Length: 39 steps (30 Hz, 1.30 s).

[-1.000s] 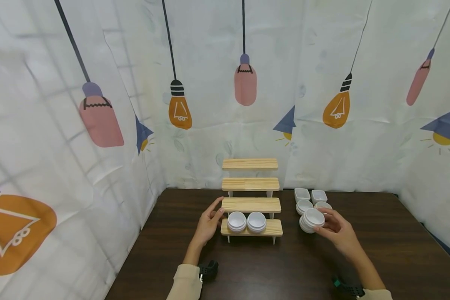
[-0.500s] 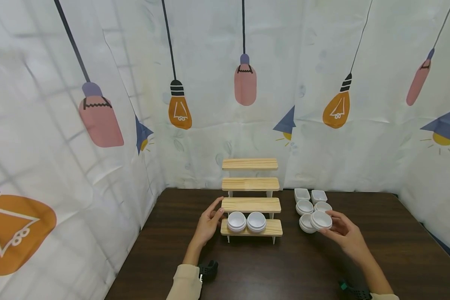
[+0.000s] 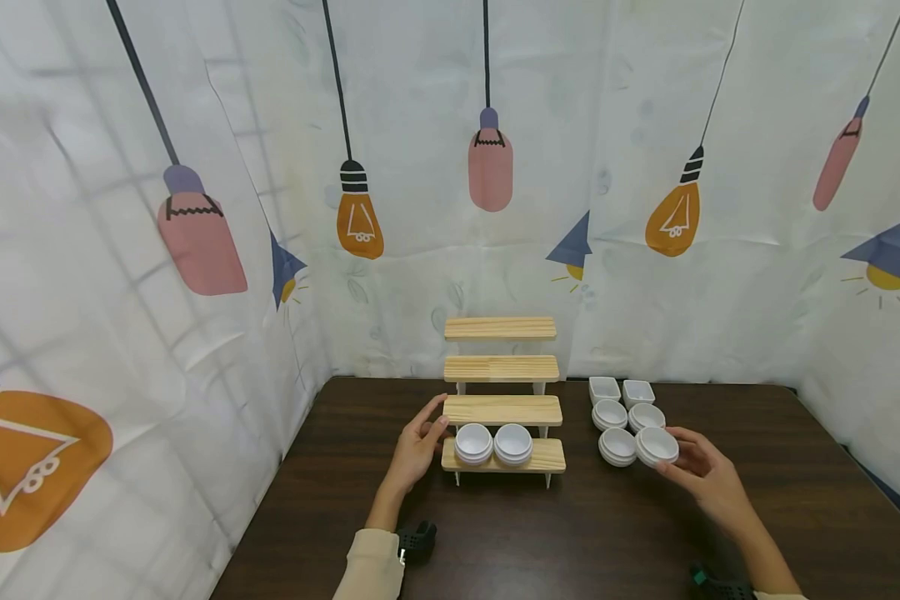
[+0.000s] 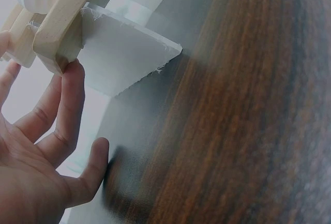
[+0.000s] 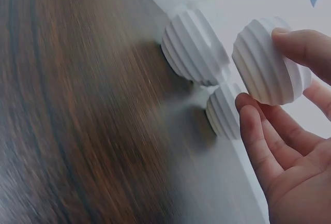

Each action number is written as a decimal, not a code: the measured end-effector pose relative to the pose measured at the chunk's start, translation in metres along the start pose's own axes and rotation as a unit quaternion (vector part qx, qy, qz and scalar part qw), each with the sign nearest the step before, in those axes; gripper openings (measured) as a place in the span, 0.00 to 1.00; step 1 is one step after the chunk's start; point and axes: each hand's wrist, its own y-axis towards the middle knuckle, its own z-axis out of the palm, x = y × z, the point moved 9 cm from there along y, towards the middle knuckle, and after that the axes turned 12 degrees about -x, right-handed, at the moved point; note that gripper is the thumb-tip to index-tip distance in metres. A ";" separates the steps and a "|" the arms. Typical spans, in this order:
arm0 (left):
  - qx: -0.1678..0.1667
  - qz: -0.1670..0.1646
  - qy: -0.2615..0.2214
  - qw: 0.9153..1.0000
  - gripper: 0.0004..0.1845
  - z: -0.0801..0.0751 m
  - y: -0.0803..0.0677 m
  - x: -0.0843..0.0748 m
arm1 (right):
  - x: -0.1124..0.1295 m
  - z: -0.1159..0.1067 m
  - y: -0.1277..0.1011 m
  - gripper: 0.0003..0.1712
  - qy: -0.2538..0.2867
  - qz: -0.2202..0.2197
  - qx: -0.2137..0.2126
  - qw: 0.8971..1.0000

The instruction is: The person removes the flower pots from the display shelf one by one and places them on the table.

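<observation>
Cream sleeves (image 3: 371, 562), black wristbands (image 3: 417, 540)

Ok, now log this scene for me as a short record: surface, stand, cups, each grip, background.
Surface: dark brown table
Stand: four-step wooden stand
On lowest step: two round white cups, side by side
Right of stand: two square white cups at the back, three round ones nearer
Left grip: fingers touching the stand's left end
Right grip: holding a ribbed white cup between thumb and fingers
Background: white printed cloth
</observation>
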 end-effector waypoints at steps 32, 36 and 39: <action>-0.002 0.003 0.002 1.000 0.24 0.000 -0.001 -0.001 | -0.030 -0.006 0.008 0.35 -0.041 0.033 0.012 0.999; -0.001 0.002 0.004 1.000 0.24 0.000 -0.001 -0.001 | -0.028 -0.005 0.008 0.35 -0.042 0.034 0.017 0.998; -0.001 0.002 0.004 1.000 0.24 0.000 -0.001 -0.001 | -0.029 -0.005 0.009 0.35 -0.044 0.037 0.018 0.998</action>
